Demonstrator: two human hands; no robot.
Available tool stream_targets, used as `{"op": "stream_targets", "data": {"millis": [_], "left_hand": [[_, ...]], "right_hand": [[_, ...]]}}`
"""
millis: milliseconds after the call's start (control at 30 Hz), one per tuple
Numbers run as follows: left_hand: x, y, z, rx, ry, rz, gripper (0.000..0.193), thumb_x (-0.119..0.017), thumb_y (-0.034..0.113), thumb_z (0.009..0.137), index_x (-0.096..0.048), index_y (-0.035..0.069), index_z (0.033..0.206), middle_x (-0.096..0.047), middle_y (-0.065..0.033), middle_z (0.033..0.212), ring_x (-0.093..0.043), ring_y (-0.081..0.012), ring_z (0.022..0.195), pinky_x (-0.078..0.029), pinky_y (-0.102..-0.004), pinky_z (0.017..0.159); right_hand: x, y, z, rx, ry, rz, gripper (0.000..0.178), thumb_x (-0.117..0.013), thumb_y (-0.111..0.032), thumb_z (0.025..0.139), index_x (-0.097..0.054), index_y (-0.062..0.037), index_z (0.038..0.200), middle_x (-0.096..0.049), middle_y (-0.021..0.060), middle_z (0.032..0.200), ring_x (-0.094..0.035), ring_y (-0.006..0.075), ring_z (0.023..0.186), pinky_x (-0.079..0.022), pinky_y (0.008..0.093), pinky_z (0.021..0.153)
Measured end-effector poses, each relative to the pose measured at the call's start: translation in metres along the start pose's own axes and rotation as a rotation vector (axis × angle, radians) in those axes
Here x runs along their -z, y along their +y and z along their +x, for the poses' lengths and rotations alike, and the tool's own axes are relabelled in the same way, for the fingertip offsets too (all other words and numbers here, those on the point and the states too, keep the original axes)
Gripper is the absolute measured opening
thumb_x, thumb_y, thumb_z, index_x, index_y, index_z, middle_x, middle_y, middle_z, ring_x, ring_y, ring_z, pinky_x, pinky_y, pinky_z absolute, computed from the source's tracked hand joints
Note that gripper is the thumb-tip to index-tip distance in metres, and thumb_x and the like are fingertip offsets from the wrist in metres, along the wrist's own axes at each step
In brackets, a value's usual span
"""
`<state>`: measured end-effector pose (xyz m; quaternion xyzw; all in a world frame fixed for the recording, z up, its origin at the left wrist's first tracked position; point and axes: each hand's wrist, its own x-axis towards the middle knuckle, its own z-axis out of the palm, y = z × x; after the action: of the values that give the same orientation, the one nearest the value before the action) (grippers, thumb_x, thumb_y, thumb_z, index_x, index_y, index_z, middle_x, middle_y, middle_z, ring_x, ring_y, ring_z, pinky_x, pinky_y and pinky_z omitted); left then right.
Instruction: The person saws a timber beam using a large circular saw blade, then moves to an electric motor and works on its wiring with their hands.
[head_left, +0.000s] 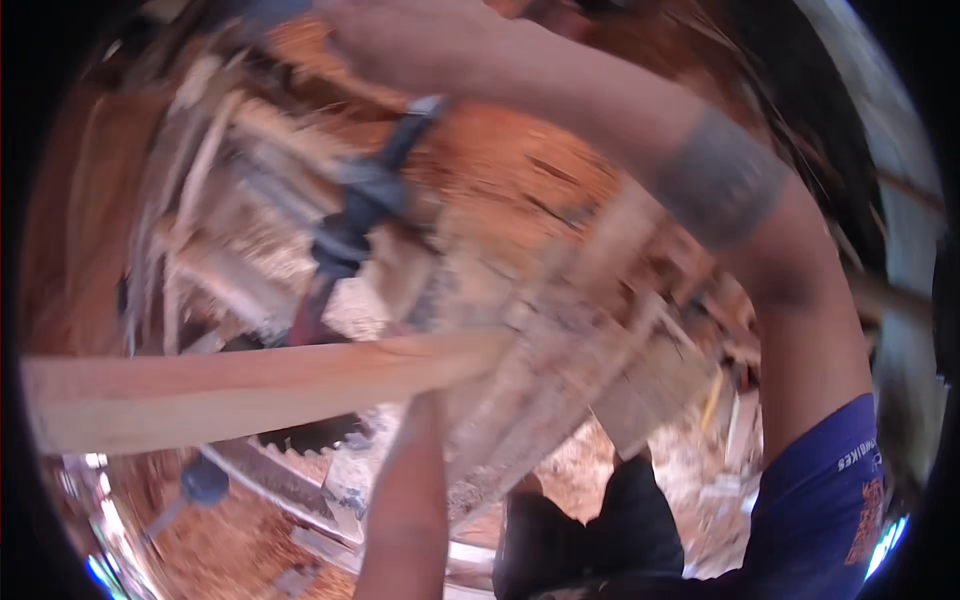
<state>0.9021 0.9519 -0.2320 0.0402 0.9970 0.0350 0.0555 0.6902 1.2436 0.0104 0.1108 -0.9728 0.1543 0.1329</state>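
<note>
Head view, heavily motion-blurred. A long pale wooden plank (250, 385) lies across the lower left of the frame, running from the left rim toward the centre, roughly level. Its right end meets the left forearm, which comes up from the lower edge; the left hand (455, 365) is at the plank's end, but blur hides the fingers — cannot tell whether they wrap the wood or only press against it.

The right arm sweeps in from the right side, blue sleeve at the shoulder, a dark band around the forearm, and reaches up and across to the top of the frame. The right hand (400, 45) sits at the upper centre, smeared by motion; finger spread cannot be made out. Just below it hangs a dark strap-like piece (375, 190) with a lighter tip, trailing down toward the plank — whether the hand grips it is unclear.

Under the plank's near edge a toothed circular saw blade (315, 435) shows, dark, partly hidden by the wood. Around it lie reddish sawdust (520, 160) and stacked offcuts of timber (240, 200), all blurred. A small round blue-grey knob (205, 482) sits low left, near the blade's metal bench
</note>
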Motion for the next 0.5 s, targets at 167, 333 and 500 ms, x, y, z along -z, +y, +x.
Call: {"op": "stream_targets", "data": {"millis": [167, 333, 500], "left_hand": [[0.006, -0.027, 0.006, -0.12, 0.106, -0.003, 0.025, -0.053, 0.024, 0.097, -0.066, 0.004, 0.106, -0.068, -0.0145, 0.098, -0.065, -0.03, 0.09, -0.049, -0.0452, 0.081], [-0.036, -0.015, -0.004, -0.278, 0.041, -0.144, 0.03, -0.051, 0.025, 0.098, -0.064, 0.003, 0.113, -0.067, -0.0134, 0.102, -0.064, -0.0284, 0.093, -0.049, -0.0444, 0.083], [-0.017, -0.118, 0.05, -0.132, -0.213, -0.483, 0.034, -0.05, 0.027, 0.099, -0.063, 0.003, 0.12, -0.067, -0.0123, 0.106, -0.064, -0.0268, 0.095, -0.049, -0.0436, 0.086]], "right_hand": [[0.122, -0.056, -0.314, -0.353, -0.81, 0.563, 0.03, -0.058, -0.02, 0.09, -0.062, -0.0003, 0.069, -0.06, 0.0184, 0.064, -0.062, 0.0351, 0.063, -0.049, 0.0459, 0.063], [0.062, -0.129, -0.73, -1.095, -1.085, 1.194, 0.044, -0.058, -0.042, 0.095, -0.074, -0.0021, 0.084, -0.071, 0.0139, 0.078, -0.068, 0.0286, 0.076, -0.053, 0.0387, 0.076], [-0.074, -0.087, -0.868, -1.677, -0.345, 0.468, 0.062, -0.05, -0.058, 0.093, -0.071, -0.0008, 0.084, -0.068, 0.024, 0.085, -0.066, 0.0408, 0.086, -0.05, 0.0487, 0.08]]}}
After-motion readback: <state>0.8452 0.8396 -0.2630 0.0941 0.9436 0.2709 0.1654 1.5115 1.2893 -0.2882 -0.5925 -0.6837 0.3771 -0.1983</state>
